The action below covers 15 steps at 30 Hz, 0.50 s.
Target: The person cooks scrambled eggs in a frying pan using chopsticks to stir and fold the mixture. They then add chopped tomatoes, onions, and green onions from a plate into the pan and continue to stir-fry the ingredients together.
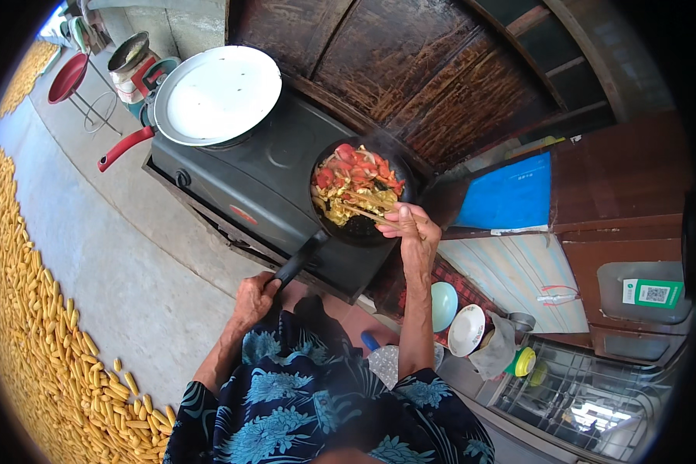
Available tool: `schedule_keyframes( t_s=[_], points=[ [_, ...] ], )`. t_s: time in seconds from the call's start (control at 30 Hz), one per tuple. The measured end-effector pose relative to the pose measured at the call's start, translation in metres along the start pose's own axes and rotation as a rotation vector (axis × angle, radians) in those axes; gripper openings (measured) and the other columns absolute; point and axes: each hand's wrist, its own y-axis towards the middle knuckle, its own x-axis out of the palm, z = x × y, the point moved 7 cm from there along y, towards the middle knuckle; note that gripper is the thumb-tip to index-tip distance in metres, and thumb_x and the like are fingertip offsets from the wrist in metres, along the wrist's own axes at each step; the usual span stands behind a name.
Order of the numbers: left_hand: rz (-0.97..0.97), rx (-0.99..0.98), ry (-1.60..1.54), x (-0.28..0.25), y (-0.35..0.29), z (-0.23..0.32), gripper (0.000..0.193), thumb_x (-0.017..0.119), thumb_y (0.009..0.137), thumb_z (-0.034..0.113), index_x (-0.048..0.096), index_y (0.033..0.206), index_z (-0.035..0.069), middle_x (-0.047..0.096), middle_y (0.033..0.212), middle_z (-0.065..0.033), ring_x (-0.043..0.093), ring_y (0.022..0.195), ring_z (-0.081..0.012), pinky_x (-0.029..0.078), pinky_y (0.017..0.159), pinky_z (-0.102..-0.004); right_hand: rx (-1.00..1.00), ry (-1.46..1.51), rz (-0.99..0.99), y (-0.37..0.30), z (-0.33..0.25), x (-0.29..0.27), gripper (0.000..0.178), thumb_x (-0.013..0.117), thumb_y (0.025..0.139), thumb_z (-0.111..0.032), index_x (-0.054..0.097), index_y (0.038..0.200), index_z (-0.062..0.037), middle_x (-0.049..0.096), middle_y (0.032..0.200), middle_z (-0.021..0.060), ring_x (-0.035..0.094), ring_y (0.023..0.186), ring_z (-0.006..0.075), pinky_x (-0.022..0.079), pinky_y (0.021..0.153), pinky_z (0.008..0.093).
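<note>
A dark frying pan (pixel 398 166) sits on the right side of a black stove (pixel 263 174). Chopped tomatoes (pixel 356 166) lie in its far part, with yellow scrambled egg (pixel 336 210) nearer to me. My left hand (pixel 254 300) is closed around the end of the pan's black handle (pixel 301 261). In my right hand (pixel 412 228) is a pair of wooden chopsticks (pixel 367 211), their tips down among the food at the pan's near right side. Part of the pan's right rim is hidden behind that hand.
A white lid (pixel 218 97) covers a red-handled pan (pixel 127 147) on the stove's left. Bowls (pixel 466 330) stand to my right, below a brown cabinet (pixel 619 185) bearing a blue sheet (pixel 506 193). Corn cobs (pixel 54 340) spread over the floor at left. Wooden boards (pixel 394 62) rise behind the stove.
</note>
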Motion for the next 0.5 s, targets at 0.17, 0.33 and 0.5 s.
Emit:
schedule_keyframes(
  t_s=[0.17, 0.33, 0.5],
  points=[
    [-0.003, -0.04, -0.004, -0.003, -0.002, 0.003, 0.025, 0.062, 0.09, 0.022, 0.069, 0.101, 0.001, 0.066, 0.081, -0.0245, 0.066, 0.079, -0.0418, 0.051, 0.07, -0.0449, -0.022, 0.058, -0.121, 0.001, 0.028, 0.042, 0.03, 0.059, 0.1, -0.022, 0.067, 0.108, 0.0059, 0.071, 0.087, 0.012, 0.07, 0.069, 0.0175, 0.055, 0.062, 0.0261],
    [-0.001, -0.036, -0.013, -0.003, -0.002, 0.001, 0.026, 0.062, 0.09, 0.023, 0.069, 0.102, 0.001, 0.066, 0.08, -0.0244, 0.066, 0.078, -0.0413, 0.05, 0.07, -0.0445, 0.015, -0.052, 0.013, -0.006, 0.014, -0.02, 0.028, 0.061, 0.099, -0.02, 0.069, 0.101, 0.0063, 0.07, 0.084, 0.0129, 0.069, 0.065, 0.0178, 0.055, 0.059, 0.0257],
    [0.0, -0.038, 0.001, -0.003, -0.002, 0.007, 0.027, 0.063, 0.09, 0.024, 0.069, 0.103, 0.001, 0.066, 0.08, -0.0241, 0.066, 0.078, -0.0408, 0.05, 0.07, -0.0444, 0.081, -0.088, 0.125, -0.007, 0.016, -0.049, 0.034, 0.055, 0.102, -0.023, 0.067, 0.107, 0.0077, 0.07, 0.097, 0.0181, 0.071, 0.067, 0.0214, 0.056, 0.059, 0.0261]
  ],
)
